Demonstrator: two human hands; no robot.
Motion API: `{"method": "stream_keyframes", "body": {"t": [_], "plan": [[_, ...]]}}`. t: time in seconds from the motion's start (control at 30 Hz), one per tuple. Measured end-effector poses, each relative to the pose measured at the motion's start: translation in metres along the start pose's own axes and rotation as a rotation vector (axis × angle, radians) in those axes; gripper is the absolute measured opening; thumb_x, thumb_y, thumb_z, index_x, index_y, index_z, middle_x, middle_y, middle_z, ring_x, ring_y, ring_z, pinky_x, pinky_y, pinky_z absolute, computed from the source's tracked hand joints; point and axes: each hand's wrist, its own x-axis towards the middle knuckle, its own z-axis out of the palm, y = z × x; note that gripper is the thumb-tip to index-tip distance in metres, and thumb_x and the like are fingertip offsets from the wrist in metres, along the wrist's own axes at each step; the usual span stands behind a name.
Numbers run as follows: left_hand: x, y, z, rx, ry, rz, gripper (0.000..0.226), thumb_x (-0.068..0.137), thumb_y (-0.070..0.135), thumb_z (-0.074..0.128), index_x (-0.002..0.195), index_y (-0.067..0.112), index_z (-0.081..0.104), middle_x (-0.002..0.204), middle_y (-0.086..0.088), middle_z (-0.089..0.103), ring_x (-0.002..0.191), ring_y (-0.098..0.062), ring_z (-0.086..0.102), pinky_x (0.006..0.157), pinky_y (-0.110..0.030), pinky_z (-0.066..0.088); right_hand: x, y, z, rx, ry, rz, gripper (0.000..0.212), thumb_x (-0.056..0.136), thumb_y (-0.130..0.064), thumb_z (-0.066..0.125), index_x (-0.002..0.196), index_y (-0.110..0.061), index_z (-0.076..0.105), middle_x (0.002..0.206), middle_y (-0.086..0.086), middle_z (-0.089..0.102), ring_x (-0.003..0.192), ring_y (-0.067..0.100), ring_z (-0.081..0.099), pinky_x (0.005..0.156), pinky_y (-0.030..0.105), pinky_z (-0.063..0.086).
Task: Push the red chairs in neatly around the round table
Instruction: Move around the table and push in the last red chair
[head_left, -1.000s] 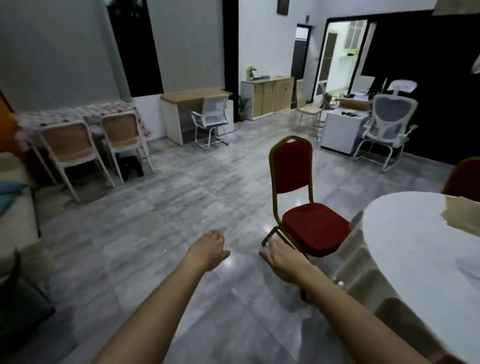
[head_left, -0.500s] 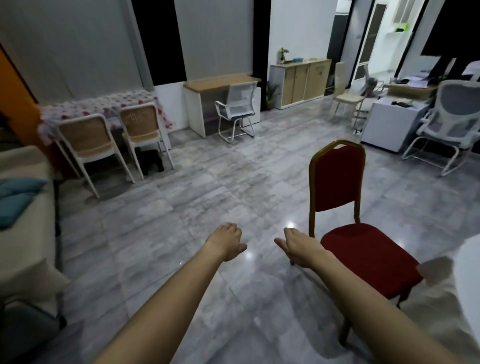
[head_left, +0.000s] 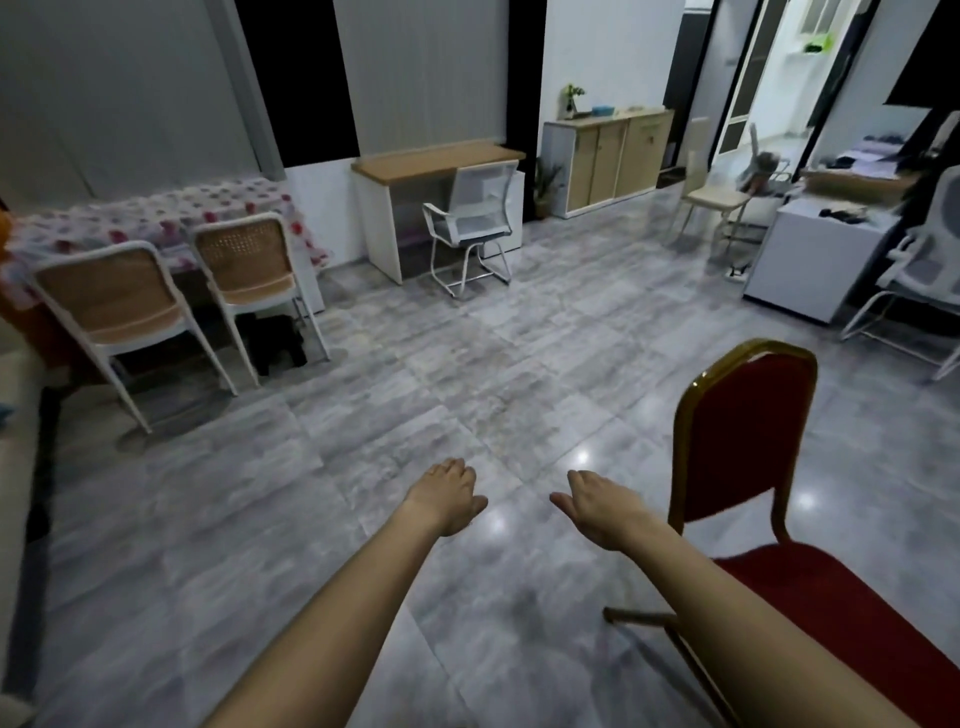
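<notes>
A red chair (head_left: 743, 441) with a gold metal frame stands at the lower right, its back upright and its red seat running out of the bottom right corner. My right hand (head_left: 602, 506) is stretched out just left of the chair's back, palm down, fingers apart, holding nothing and not touching the chair. My left hand (head_left: 447, 493) hovers over the grey floor further left, fingers loosely curled, empty. The round table is out of view.
Two wicker-backed white chairs (head_left: 156, 306) stand at a table with a flowered cloth (head_left: 156, 218) on the left. A white desk (head_left: 436, 171) with a mesh chair (head_left: 472, 228) is at the back. Another white desk (head_left: 815, 260) and office chair (head_left: 924, 291) stand right. Grey tiled floor (head_left: 415, 374) stretches between.
The view has swung left and moved closer: the round table has left the frame and the red chair has slid to the lower right. Both hands stay stretched out, empty.
</notes>
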Motion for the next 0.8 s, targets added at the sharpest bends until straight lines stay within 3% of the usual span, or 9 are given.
{"method": "stream_keyframes", "body": {"t": [0.37,0.6,0.8], "plan": [[0.221,-0.044,-0.082,0.114,-0.048,0.123,0.062,0.103,0.039,0.026,0.151,0.002,0.021,0.161,-0.019,0.017,0.149,-0.03,0.016,0.122,-0.039,0.017,0.187,0.046,-0.089,0.066,0.029,0.092,0.052,0.102,-0.045,0.024,0.127,-0.003,0.042,0.132,0.017,0.051,0.12,0.031,0.051,0.096,0.038,0.042],[0.401,-0.006,-0.163,0.218,-0.046,0.243,0.059,0.103,0.038,0.027,0.151,0.002,0.023,0.161,-0.018,0.017,0.148,-0.032,0.018,0.122,-0.041,0.019,0.308,0.154,-0.139,0.134,0.003,0.225,0.057,0.102,-0.046,0.024,0.135,-0.002,0.037,0.142,0.019,0.044,0.127,0.033,0.045,0.102,0.04,0.037],[0.527,0.051,-0.261,0.294,0.052,0.316,0.064,0.103,0.043,0.028,0.152,0.002,0.02,0.161,-0.018,0.016,0.15,-0.03,0.017,0.121,-0.039,0.018,0.377,0.263,-0.21,0.217,0.207,0.401,0.061,0.101,-0.047,0.025,0.138,-0.001,0.034,0.144,0.021,0.041,0.128,0.035,0.045,0.104,0.042,0.037]]}}
